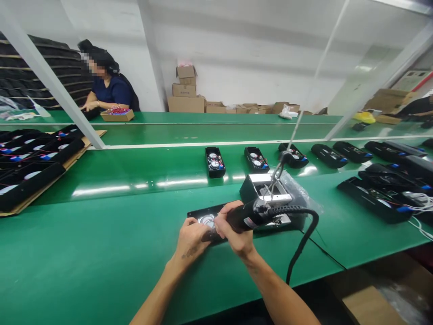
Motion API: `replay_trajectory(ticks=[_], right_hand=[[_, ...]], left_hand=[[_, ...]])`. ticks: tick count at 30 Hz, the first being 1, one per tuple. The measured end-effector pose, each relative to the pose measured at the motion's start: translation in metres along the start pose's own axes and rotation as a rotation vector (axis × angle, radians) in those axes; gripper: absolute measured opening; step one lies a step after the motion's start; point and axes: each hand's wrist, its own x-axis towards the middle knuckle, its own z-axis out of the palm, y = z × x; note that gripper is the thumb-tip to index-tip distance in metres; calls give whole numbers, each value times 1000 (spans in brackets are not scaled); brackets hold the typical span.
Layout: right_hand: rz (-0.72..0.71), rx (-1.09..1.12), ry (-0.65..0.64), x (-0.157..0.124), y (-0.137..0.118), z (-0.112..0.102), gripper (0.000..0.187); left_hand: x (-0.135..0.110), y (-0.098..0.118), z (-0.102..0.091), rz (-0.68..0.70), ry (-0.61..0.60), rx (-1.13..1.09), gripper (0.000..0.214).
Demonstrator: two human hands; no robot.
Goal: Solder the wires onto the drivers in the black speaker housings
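My right hand (237,230) is wrapped round a black electric screwdriver (248,215), tilted almost level, its front end pointing left. A hook on a hanging cord meets its back end, where a thick black cable (313,225) also leaves it. Beneath lies a black speaker housing (194,214) with a round silver-white speaker (207,220) in it. My left hand (193,237) grips the near left side of that housing, fingers bent over its edge. The screwdriver's tip is hidden behind my right fingers, so I cannot tell what it touches.
Right of the housing stands a black and silver metal box (250,187) with clear plastic. Several open speaker housings (215,162) line the green bench (101,253). More fill a cardboard tray (72,158) at left and pile up at right. A co-worker (113,90) sits across.
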Motion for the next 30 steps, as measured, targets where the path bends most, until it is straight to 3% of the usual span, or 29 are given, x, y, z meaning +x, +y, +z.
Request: replay_trajectory(ticks=[10,19,25,30], right_hand=[[-34,-59,38,2,14,5,24],[-125,-267,-47,8,-7,12,16],[-119,-287,-124,7,-2,14,17],[-115,-253,-62,3,-5,20,16]], left_hand=[[0,0,2,-30,-3,-83,11],[5,3,-3,-45,35,-107,15],[7,2,-2,-28,77,-130,20],[3,1,0,-50,42,-112,18]])
